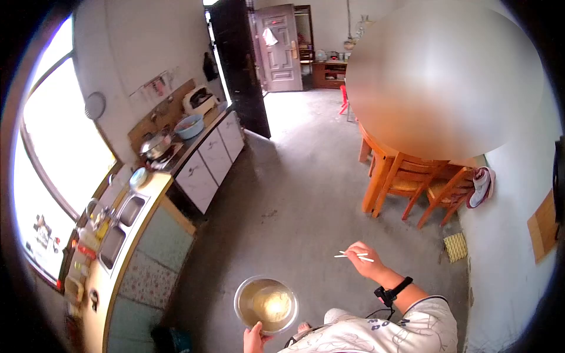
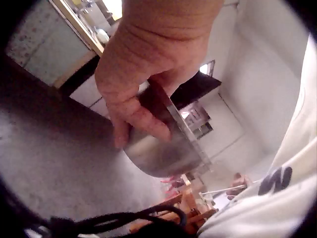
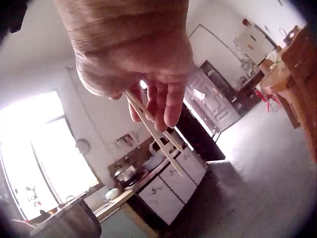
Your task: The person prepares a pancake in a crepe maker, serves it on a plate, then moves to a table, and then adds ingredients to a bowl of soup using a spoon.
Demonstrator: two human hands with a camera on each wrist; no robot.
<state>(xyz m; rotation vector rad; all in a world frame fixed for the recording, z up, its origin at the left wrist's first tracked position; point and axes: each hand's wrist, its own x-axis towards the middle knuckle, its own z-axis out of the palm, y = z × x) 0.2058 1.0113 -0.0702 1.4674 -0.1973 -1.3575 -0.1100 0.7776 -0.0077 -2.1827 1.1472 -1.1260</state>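
My left hand grips a steel bowl at its near rim, fingers curled against the outer wall. The bowl hangs low in front of me over the concrete floor, with a pale yellowish mix inside. My right hand is up on the right, well apart from the bowl, pinching a pair of chopsticks whose tips point left. The bench with its sink runs along my left.
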